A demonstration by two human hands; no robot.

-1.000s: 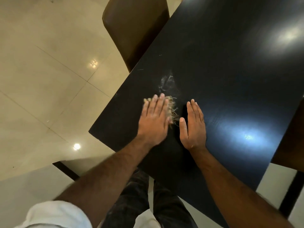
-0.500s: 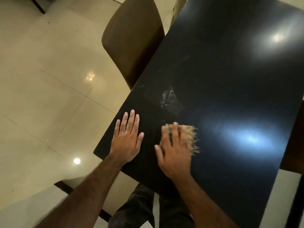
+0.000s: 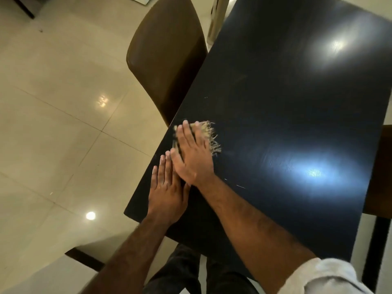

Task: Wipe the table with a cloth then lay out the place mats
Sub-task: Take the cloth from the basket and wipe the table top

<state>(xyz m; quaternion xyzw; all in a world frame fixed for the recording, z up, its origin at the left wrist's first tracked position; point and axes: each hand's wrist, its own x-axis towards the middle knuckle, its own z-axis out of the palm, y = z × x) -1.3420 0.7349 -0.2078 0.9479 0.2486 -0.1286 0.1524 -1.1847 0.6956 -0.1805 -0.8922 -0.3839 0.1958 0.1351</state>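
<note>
The black glossy table (image 3: 297, 102) fills the right of the view. A frayed beige cloth (image 3: 209, 132) lies on it near its left edge. My right hand (image 3: 191, 153) presses flat on the cloth with straight fingers and looks motion-blurred; only the cloth's fringe shows beyond the fingers. Just below it, my left hand (image 3: 167, 187) rests flat on the bare tabletop by the near left corner, its fingertips touching the right hand's side. No place mats are in view.
A brown chair (image 3: 165, 60) stands against the table's left edge, just beyond the cloth. Part of another brown seat (image 3: 381, 166) shows at the right edge. Small white specks (image 3: 240, 186) lie near my right wrist. Cream floor tiles (image 3: 63, 124) lie to the left.
The cloth went from under my left hand to under my right. My right hand then slid it left and away, over the white smudge, which no longer shows.
</note>
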